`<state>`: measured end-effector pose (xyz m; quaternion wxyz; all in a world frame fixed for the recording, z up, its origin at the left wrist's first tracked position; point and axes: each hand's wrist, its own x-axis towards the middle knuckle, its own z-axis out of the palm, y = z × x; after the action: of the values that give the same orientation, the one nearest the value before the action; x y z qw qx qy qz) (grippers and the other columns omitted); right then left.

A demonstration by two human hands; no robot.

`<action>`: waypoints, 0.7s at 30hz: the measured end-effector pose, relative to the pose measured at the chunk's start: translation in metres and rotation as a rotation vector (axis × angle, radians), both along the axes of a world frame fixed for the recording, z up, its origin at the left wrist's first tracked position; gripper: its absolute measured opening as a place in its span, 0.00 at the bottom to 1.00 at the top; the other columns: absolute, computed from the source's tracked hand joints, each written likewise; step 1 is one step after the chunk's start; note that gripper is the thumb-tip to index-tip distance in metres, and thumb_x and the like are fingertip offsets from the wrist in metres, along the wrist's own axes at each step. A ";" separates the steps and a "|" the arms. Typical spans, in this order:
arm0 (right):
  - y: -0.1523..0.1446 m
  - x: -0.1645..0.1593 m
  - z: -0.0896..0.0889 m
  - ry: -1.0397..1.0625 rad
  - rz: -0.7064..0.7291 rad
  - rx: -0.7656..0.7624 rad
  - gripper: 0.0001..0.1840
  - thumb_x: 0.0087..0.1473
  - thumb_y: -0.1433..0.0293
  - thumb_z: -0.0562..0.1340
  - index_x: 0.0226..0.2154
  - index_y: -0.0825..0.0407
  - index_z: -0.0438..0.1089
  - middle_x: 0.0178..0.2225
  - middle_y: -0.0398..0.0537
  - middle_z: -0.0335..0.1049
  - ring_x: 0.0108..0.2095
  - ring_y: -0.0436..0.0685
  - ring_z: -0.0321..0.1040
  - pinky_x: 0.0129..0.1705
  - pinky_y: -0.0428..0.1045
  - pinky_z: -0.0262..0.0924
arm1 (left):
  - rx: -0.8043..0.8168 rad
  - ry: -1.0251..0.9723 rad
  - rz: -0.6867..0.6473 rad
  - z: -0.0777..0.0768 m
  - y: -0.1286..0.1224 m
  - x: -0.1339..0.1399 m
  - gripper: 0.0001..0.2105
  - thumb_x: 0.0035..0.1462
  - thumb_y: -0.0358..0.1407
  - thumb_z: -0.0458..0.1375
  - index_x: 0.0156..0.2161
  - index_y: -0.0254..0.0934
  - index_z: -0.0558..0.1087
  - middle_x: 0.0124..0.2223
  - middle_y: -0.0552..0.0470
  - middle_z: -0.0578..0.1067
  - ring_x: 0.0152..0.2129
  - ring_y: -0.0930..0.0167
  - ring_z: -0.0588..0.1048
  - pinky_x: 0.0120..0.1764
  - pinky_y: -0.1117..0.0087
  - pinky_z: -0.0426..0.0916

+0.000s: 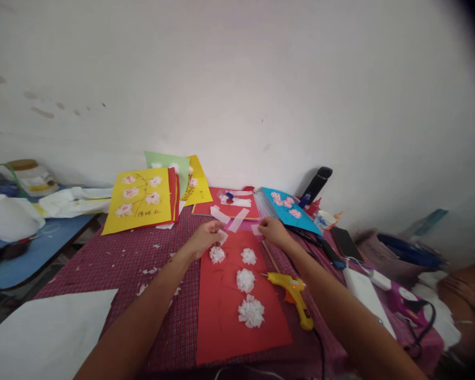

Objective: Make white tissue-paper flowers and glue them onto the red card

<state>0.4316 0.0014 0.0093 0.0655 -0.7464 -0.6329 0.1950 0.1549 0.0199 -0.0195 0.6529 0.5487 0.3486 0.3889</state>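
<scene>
Pinching small white paper pieces, both hands work over the far edge of a red sheet [221,332] that lies flat on the counter [130,311]. The left hand [205,237] has its fingertips closed on a folded white piece [222,237], just above the sheet's far left corner; the right hand [275,231] grips a pale strip [256,230] near the far right corner. The hands are apart from each other. Four crumpled white paper flowers [245,281] sit on the red sheet, one on its left side and three down its right, beside faint dark drawn lines. A yellow glue gun [291,287] lies across the sheet's right edge, its nozzle pointing at the middle flower on that side.

Handwritten characters, apparently Chinese, run along the bottom of the large yellow card [142,200] at back left; they are too small to read with certainty. A second yellow card [200,179] behind it carries tinier, illegible writing. The jar [34,178] at far left wears a label with yellow on it, its words blurred. A blue card [288,208] with pink flowers leans at back right, near a patterned paper cup [324,220].
</scene>
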 end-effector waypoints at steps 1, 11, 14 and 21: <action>-0.002 0.011 0.003 0.005 -0.031 -0.006 0.19 0.64 0.63 0.63 0.55 0.53 0.69 0.54 0.53 0.70 0.48 0.60 0.72 0.48 0.59 0.71 | -0.004 -0.001 0.001 0.000 0.000 0.000 0.22 0.43 0.32 0.65 0.47 0.33 0.73 0.29 0.57 0.72 0.21 0.76 0.69 0.25 0.75 0.63; -0.016 0.063 -0.003 0.048 -0.190 -0.126 0.19 0.64 0.62 0.63 0.54 0.53 0.69 0.55 0.52 0.70 0.49 0.61 0.72 0.49 0.59 0.71 | -0.004 0.027 -0.008 0.001 -0.001 0.001 0.22 0.42 0.35 0.66 0.46 0.34 0.74 0.29 0.57 0.72 0.22 0.75 0.70 0.26 0.73 0.64; -0.009 0.060 -0.008 0.065 -0.233 -0.152 0.19 0.64 0.62 0.64 0.54 0.54 0.69 0.54 0.53 0.70 0.49 0.61 0.72 0.49 0.59 0.71 | -0.001 0.034 -0.014 0.002 -0.002 0.000 0.21 0.43 0.36 0.66 0.45 0.34 0.74 0.31 0.56 0.73 0.23 0.75 0.70 0.27 0.73 0.64; -0.008 0.060 -0.007 0.161 -0.261 -0.122 0.19 0.65 0.63 0.63 0.55 0.53 0.69 0.55 0.53 0.70 0.49 0.61 0.72 0.49 0.59 0.71 | -0.004 0.036 -0.018 0.003 -0.002 -0.001 0.20 0.44 0.36 0.65 0.45 0.34 0.73 0.31 0.55 0.73 0.23 0.76 0.70 0.27 0.74 0.64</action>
<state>0.4914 -0.0071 0.0019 0.0953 -0.8069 -0.5100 0.2823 0.1541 0.0175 -0.0168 0.6513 0.5573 0.3560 0.3722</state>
